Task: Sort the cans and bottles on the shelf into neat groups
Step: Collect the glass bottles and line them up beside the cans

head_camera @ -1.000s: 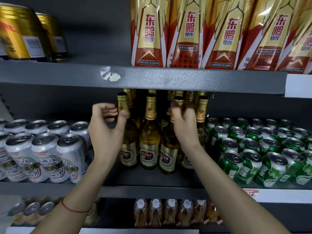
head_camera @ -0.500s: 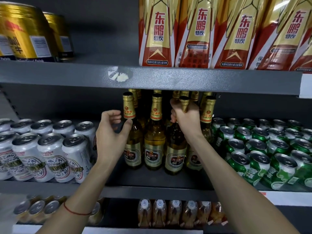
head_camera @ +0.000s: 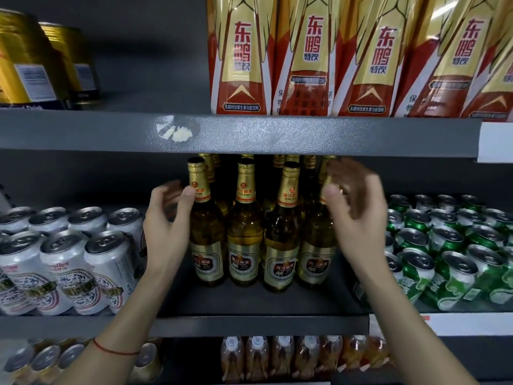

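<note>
Squaring the beer bottles (head_camera: 245, 226) mid-shelf, between white cans (head_camera: 63, 262) and green cans (head_camera: 449, 245). Left hand (head_camera: 166, 226) touches the leftmost neck, fingers loose; right hand (head_camera: 358, 215) blurred, fingers spread, holding nothing. Next: nudge the row flush.

2 bare forearms rise from the bottom edge and reach forward and upward, angled slightly toward each other. The left hand (head_camera: 166, 226) is raised at centre left with its back to the camera, thumb (head_camera: 188, 194) stretched up and to the right, the other fingers loosely curled and partly blurred; it grips nothing visible. A thin red string bracelet (head_camera: 113, 350) circles the left wrist. The right hand (head_camera: 358, 215) is raised at centre right, level with the left, palm turned leftward, fingers spread and relaxed, blurred by motion, thumb (head_camera: 333, 197) pointing up. The 2 hands are apart.
</note>
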The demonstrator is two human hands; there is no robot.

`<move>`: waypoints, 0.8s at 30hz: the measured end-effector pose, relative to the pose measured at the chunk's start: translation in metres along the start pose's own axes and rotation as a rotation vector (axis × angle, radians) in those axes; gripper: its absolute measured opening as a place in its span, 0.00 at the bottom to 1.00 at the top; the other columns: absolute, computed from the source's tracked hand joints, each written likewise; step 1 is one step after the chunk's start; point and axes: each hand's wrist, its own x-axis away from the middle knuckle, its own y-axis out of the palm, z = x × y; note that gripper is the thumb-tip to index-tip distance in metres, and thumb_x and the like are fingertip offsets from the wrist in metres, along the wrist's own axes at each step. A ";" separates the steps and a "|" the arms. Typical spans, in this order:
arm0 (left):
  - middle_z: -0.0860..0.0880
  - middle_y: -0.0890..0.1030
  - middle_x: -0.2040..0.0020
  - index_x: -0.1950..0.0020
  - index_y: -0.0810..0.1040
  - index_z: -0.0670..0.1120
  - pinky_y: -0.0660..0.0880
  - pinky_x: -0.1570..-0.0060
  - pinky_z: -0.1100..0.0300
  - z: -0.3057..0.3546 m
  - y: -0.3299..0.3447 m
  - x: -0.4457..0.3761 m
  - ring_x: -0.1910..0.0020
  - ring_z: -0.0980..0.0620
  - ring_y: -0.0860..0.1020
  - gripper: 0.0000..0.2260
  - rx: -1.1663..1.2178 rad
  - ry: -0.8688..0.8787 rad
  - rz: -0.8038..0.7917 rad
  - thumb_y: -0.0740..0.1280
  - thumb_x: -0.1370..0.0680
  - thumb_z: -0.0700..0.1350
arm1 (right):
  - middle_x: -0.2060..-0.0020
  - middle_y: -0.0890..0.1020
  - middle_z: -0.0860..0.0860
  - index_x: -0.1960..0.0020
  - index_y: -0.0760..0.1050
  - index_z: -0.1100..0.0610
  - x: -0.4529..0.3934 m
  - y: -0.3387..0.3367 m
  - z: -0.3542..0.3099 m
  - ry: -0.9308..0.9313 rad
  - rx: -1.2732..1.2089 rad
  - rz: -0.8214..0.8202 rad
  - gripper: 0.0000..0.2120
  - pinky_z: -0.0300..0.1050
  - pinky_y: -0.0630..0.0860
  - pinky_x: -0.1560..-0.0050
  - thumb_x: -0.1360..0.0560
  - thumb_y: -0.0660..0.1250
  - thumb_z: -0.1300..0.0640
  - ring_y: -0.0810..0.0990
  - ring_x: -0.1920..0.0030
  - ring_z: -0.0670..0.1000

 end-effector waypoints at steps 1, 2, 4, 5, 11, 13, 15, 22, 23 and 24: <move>0.57 0.84 0.48 0.38 0.78 0.50 0.77 0.39 0.58 -0.003 0.000 -0.004 0.46 0.66 0.81 0.12 0.025 -0.025 0.005 0.68 0.18 0.55 | 0.46 0.80 0.43 0.36 0.72 0.56 -0.004 -0.010 0.003 -0.003 0.002 0.061 0.14 0.29 0.73 0.42 0.20 0.67 0.55 0.79 0.46 0.33; 0.55 0.84 0.46 0.38 0.79 0.50 0.77 0.35 0.55 -0.008 0.000 -0.008 0.44 0.63 0.81 0.16 0.056 -0.063 0.008 0.67 0.19 0.59 | 0.46 0.80 0.43 0.36 0.72 0.57 -0.009 -0.020 0.010 0.016 -0.002 0.112 0.12 0.28 0.73 0.43 0.19 0.66 0.58 0.79 0.47 0.32; 0.53 0.84 0.40 0.39 0.80 0.51 0.74 0.30 0.46 -0.019 -0.001 -0.018 0.37 0.56 0.80 0.21 0.123 -0.174 0.007 0.65 0.22 0.65 | 0.43 0.82 0.47 0.35 0.74 0.58 -0.018 -0.034 0.026 0.134 -0.033 0.178 0.12 0.30 0.73 0.41 0.17 0.64 0.61 0.79 0.45 0.32; 0.52 0.83 0.38 0.41 0.81 0.53 0.73 0.28 0.45 -0.022 0.000 -0.021 0.35 0.53 0.80 0.21 0.165 -0.237 0.009 0.65 0.23 0.66 | 0.42 0.82 0.47 0.35 0.75 0.55 -0.022 -0.037 0.036 0.228 -0.053 0.199 0.11 0.34 0.74 0.40 0.17 0.63 0.58 0.80 0.45 0.34; 0.50 0.83 0.33 0.26 0.76 0.50 0.69 0.25 0.48 -0.054 0.000 -0.023 0.32 0.51 0.80 0.28 0.304 -0.540 -0.156 0.61 0.19 0.66 | 0.36 0.83 0.50 0.31 0.78 0.51 -0.017 -0.026 0.100 0.803 -0.341 0.059 0.31 0.57 0.69 0.26 0.27 0.64 0.33 0.80 0.35 0.49; 0.49 0.83 0.32 0.24 0.75 0.50 0.69 0.26 0.47 -0.057 0.001 -0.014 0.32 0.50 0.79 0.26 0.312 -0.577 -0.255 0.56 0.16 0.63 | 0.35 0.83 0.50 0.30 0.78 0.49 -0.015 -0.016 0.104 0.846 -0.393 -0.057 0.33 0.59 0.69 0.26 0.27 0.63 0.30 0.80 0.33 0.51; 0.48 0.84 0.35 0.29 0.79 0.51 0.71 0.29 0.46 -0.055 0.005 -0.003 0.33 0.48 0.80 0.24 0.317 -0.604 -0.303 0.53 0.15 0.62 | 0.40 0.86 0.51 0.32 0.79 0.49 -0.013 -0.007 0.101 0.864 -0.370 -0.098 0.29 0.58 0.74 0.31 0.23 0.59 0.31 0.83 0.37 0.52; 0.50 0.88 0.45 0.52 0.89 0.59 0.76 0.36 0.45 -0.061 0.013 0.009 0.42 0.49 0.85 0.22 0.303 -0.630 -0.304 0.55 0.14 0.58 | 0.41 0.86 0.55 0.35 0.81 0.52 0.011 0.001 0.117 0.999 -0.473 -0.014 0.27 0.61 0.72 0.29 0.19 0.57 0.34 0.83 0.37 0.57; 0.51 0.89 0.46 0.53 0.89 0.61 0.76 0.38 0.46 -0.062 0.013 0.009 0.44 0.51 0.85 0.22 0.308 -0.624 -0.300 0.55 0.14 0.57 | 0.41 0.86 0.55 0.34 0.81 0.53 0.016 0.002 0.119 1.021 -0.474 -0.022 0.28 0.62 0.72 0.29 0.19 0.57 0.35 0.83 0.36 0.58; 0.52 0.89 0.46 0.54 0.88 0.62 0.77 0.38 0.46 -0.063 0.014 0.010 0.44 0.51 0.85 0.22 0.312 -0.618 -0.299 0.54 0.14 0.57 | 0.41 0.86 0.55 0.34 0.80 0.53 0.020 0.002 0.122 1.036 -0.475 -0.034 0.28 0.62 0.72 0.29 0.19 0.56 0.35 0.82 0.36 0.58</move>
